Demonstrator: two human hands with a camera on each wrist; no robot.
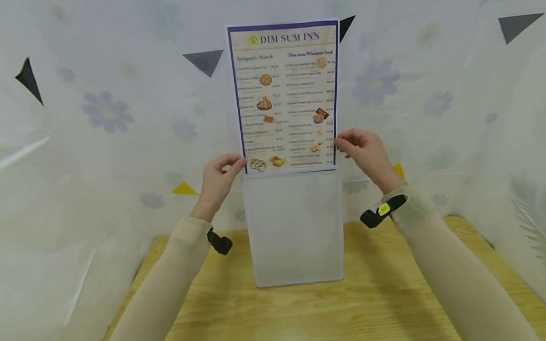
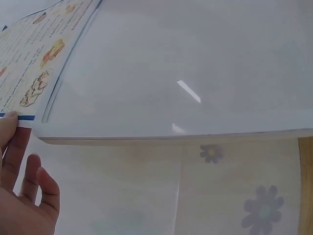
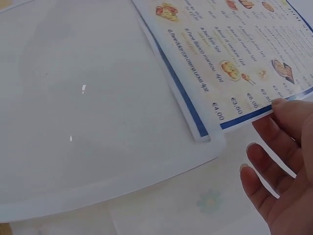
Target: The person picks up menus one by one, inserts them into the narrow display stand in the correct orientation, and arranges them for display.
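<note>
A printed menu sheet (image 1: 285, 96) headed DIM SUM INN stands upright, its lower edge just inside the top of a clear plastic sleeve (image 1: 295, 225) that stands on the wooden table (image 1: 352, 309). My left hand (image 1: 219, 179) pinches the menu's lower left edge, and my right hand (image 1: 363, 151) pinches its lower right edge. In the left wrist view the left hand (image 2: 22, 191) touches the menu (image 2: 34, 63) beside the sleeve (image 2: 186, 73). In the right wrist view the right hand (image 3: 281, 161) has a fingertip on the menu (image 3: 230, 54) next to the sleeve (image 3: 93, 112).
A pale translucent curtain (image 1: 92, 127) with flower prints and small triangles hangs behind and around the table. The table's wood surface extends toward me between my forearms. Black wrist-camera mounts (image 1: 382, 211) sit on both wrists.
</note>
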